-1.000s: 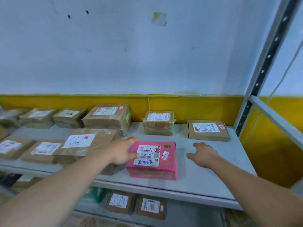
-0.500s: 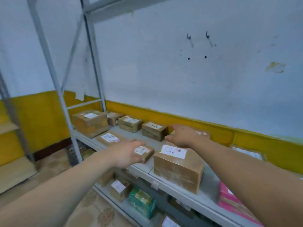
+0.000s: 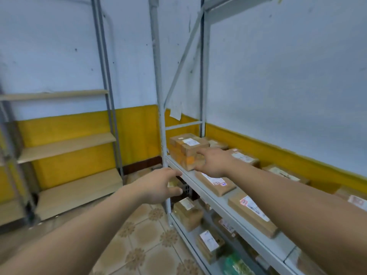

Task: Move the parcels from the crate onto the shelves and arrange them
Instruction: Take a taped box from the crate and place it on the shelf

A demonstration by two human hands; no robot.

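A grey metal shelf (image 3: 206,192) runs from the middle to the lower right, with several brown cardboard parcels on it. A tall taped box (image 3: 186,149) stands at its left end. My right hand (image 3: 213,161) reaches over the shelf with fingers spread, right by that box's near side, above a flat parcel (image 3: 215,183). My left hand (image 3: 158,185) hovers in front of the shelf's left corner, fingers loosely curled, holding nothing. More parcels (image 3: 187,212) lie on the lower shelf. No crate is in view.
An upright shelf post (image 3: 160,116) stands just behind my left hand. Wooden shelves (image 3: 65,145) line the left wall, with nothing on them. Patterned tiled floor (image 3: 143,235) lies below. A green packet (image 3: 236,262) sits on the bottom shelf.
My view has swung left along the shelf, away from the pink parcel. Both hands moved with it, empty; the right now reaches the tall box at the shelf's left end.
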